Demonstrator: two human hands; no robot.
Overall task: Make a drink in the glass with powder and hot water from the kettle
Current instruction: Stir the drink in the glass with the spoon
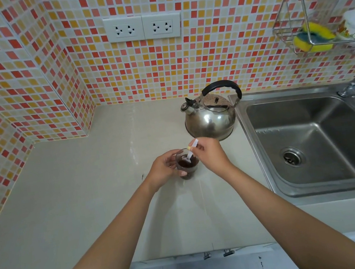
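While our left hand wraps round the glass, we pinch a white spoon w/ our right hand, its bowl dipped in the dark drink. Glass stands on the desk, just in front of the kettle; sink is right of the kettle.
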